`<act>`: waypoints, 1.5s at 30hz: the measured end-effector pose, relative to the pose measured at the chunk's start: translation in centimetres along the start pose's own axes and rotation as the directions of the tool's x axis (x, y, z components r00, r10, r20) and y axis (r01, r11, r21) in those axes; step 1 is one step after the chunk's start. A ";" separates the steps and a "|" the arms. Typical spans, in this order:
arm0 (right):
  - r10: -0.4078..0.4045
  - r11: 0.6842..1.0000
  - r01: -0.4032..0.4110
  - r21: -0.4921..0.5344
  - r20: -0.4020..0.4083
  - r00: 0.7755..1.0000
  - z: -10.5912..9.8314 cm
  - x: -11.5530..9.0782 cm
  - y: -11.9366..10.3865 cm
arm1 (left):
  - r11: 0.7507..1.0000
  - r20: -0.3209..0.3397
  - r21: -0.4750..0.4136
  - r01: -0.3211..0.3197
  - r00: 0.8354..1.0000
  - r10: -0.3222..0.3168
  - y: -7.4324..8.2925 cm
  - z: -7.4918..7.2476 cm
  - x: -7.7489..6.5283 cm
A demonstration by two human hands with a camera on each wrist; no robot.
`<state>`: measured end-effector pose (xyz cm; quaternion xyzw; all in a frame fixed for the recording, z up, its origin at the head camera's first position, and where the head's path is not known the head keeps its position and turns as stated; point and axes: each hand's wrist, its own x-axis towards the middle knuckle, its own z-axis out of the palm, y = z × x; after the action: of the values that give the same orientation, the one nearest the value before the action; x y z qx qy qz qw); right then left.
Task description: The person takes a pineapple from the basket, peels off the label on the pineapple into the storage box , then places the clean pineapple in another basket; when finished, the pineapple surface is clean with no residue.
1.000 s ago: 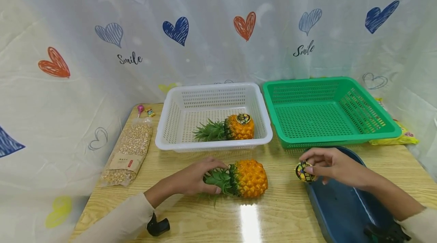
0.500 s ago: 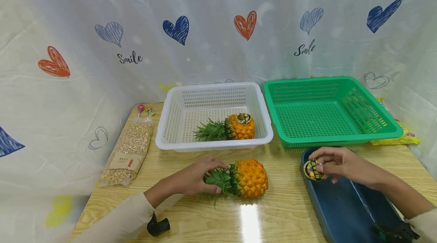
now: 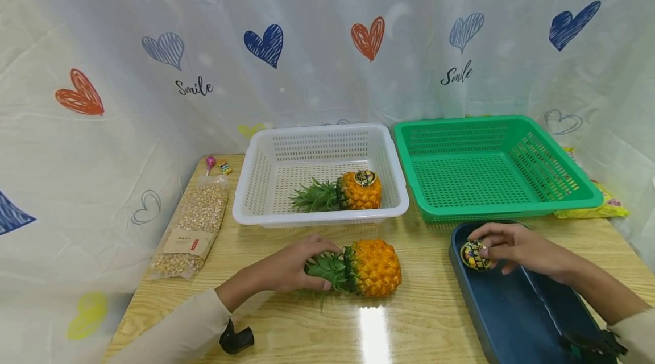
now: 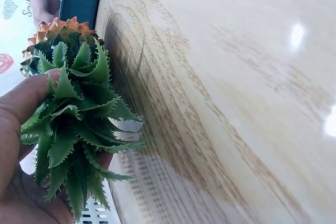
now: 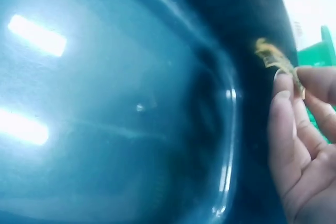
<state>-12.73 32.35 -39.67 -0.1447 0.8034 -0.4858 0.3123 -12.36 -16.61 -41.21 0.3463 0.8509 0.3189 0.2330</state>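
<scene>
An orange pineapple [image 3: 377, 267] lies on its side on the wooden table [image 3: 419, 324]. My left hand [image 3: 299, 264] grips its green leaves [image 4: 76, 129], fingers and thumb around the crown. Further right, my right hand [image 3: 527, 253] pinches a round black-and-yellow sticker [image 3: 472, 256] between thumb and fingertips. In the right wrist view the sticker [image 5: 278, 59] appears edge-on and slightly bent. Beneath that hand is a dark blue tub [image 3: 506, 318]. A second pineapple [image 3: 360, 196], bearing a similar round label [image 3: 365, 177], lies in the white basket [image 3: 322, 219].
A green basket [image 3: 460, 176] stands beside the white one, with a yellow packet [image 3: 611, 207] partly behind its right side. At the left lie a clear bag of corn kernels [image 3: 202, 210], a lollipop [image 3: 210, 162] and a small wrapped sweet [image 3: 225, 168]. A patterned curtain [image 3: 317, 85] hangs behind.
My right hand has moved slightly right with the sticker, from the tub's left edge to over the tub, then a little lower. My left hand keeps its hold on the pineapple's leaves.
</scene>
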 end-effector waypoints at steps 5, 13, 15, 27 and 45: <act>0.037 0.999 -0.037 -0.011 -0.001 0.999 0.5 0.7 0.4 | 1.000 0.001 0.004 -0.003 1.000 0.003 -0.1 0.1 0.0; 0.081 0.995 -0.084 -0.054 -0.052 0.995 0.9 1.4 0.7 | 0.999 -0.017 0.022 -0.029 0.999 0.030 -0.2 0.2 0.1; 0.084 0.994 -0.087 -0.062 -0.060 0.995 1.0 1.6 0.7 | 0.999 -0.018 0.024 -0.027 0.999 0.028 -0.2 0.2 0.0; 0.092 0.990 -0.102 -0.098 -0.104 0.990 1.5 1.8 0.9 | 1.000 -0.009 0.025 -0.018 1.000 0.018 -0.2 0.2 0.1; 0.071 0.992 -0.080 -0.101 -0.097 0.993 0.6 0.6 1.0 | 0.999 -0.009 0.030 -0.023 1.000 0.023 0.0 0.1 0.0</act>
<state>-12.79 32.11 -40.95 -0.1073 0.8464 -0.4371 0.2844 -12.31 -16.55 -41.29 0.3581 0.8526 0.3103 0.2203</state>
